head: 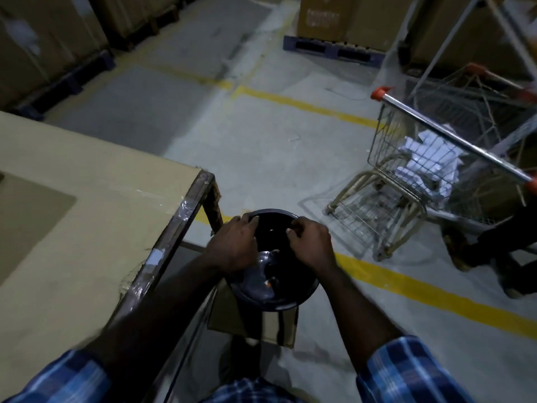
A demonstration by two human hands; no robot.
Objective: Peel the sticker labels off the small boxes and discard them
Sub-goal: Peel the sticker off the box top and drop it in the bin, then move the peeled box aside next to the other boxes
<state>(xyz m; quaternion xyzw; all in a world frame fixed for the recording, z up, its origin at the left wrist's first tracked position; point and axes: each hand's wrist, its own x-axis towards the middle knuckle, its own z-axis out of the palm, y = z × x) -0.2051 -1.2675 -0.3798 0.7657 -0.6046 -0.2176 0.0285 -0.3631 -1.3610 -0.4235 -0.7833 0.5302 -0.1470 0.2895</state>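
Hovering over the black bin [273,289], my left hand [232,242] and right hand [309,242] keep fingers curled; I cannot tell whether they pinch a sticker. Bits lie inside the bin, right of the table [87,199].

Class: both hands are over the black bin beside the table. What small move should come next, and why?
Probably let go over the bin: the right hand seems to pinch something small at its fingertips above the black bin, with the left hand beside it. What it holds is too blurred to name.
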